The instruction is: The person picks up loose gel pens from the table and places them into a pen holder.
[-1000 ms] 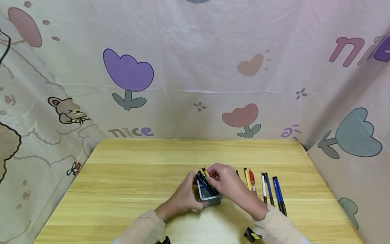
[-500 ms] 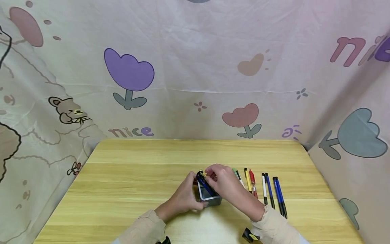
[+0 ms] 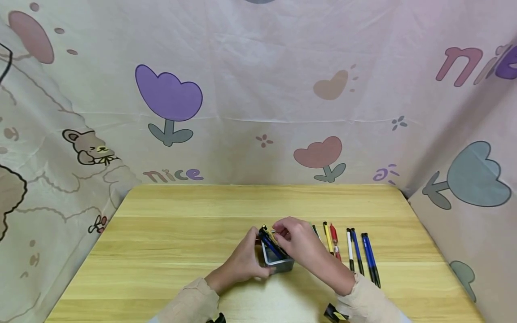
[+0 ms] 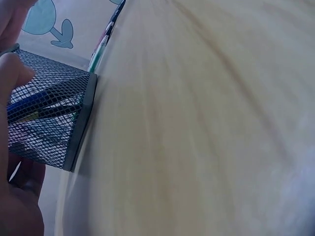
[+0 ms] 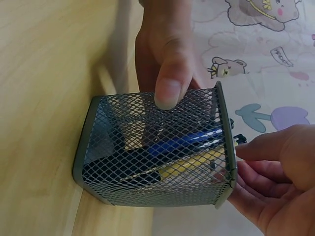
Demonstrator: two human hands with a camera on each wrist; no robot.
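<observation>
My left hand [image 3: 246, 258] grips a dark mesh pen holder [image 3: 282, 267], which stands tilted on the table. In the right wrist view, the left thumb lies across the mesh wall [image 5: 123, 194]. Inside lean several pens, among them a blue pen [image 5: 184, 141] and a yellow pen [image 5: 192, 163], their ends above the rim. My right hand [image 3: 300, 237] is at the holder's rim, its thumb and fingers pinching the yellow pen near its top. The right fingertips partly hide that end. In the left wrist view, pens show through the mesh [image 4: 44, 142].
Right of the holder lie a yellow pen [image 3: 328, 237], a red pen [image 3: 334, 235], a white pen [image 3: 349, 249] and several blue pens [image 3: 370, 260] on the wooden table [image 3: 181, 233]. A pen beside the right wrist is partly hidden. A printed cloth [image 3: 242, 89] hangs behind.
The yellow pen in my right fingers has gone lower into the holder, its top shifting slightly left among the other pens. My left hand and the holder have stayed in place.
</observation>
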